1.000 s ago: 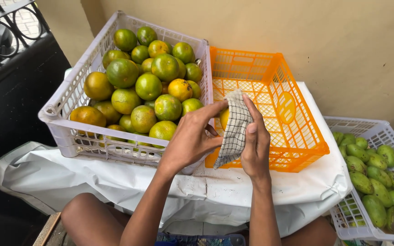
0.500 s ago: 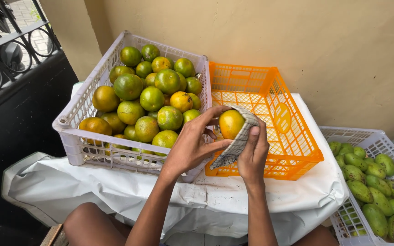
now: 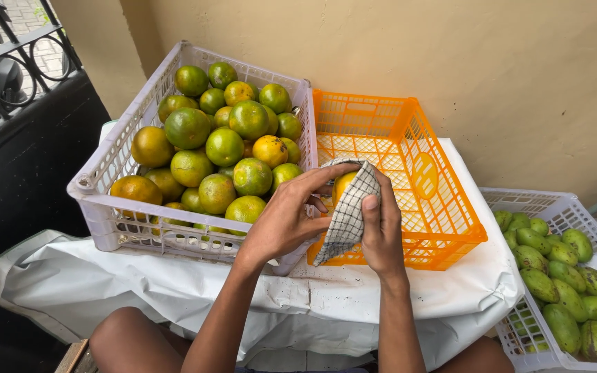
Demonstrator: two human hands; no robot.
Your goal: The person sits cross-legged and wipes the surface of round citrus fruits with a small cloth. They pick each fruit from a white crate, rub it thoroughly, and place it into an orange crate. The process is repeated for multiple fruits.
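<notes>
My left hand [image 3: 286, 217] cups an orange fruit [image 3: 342, 185], only a sliver of which shows. My right hand [image 3: 381, 228] presses a checked grey-and-white cloth [image 3: 347, 214] over that fruit, fingers flat on the cloth. Both hands hover over the front left corner of the orange plastic crate [image 3: 443, 228], which looks empty inside. Just left of my hands stands a pale lilac crate [image 3: 98, 200] heaped with green and orange citrus fruits [image 3: 226, 145].
Both crates rest on a table covered by a white sheet [image 3: 174, 290]. A white crate [image 3: 519, 331] of green mangoes [image 3: 561, 276] sits lower at the right. A beige wall [image 3: 485, 62] runs behind; a black iron railing [image 3: 8, 76] stands at the left.
The cloth has been pulled over the fruit, which was mostly bare half a second ago. My hands stay in the same spot over the orange crate's corner.
</notes>
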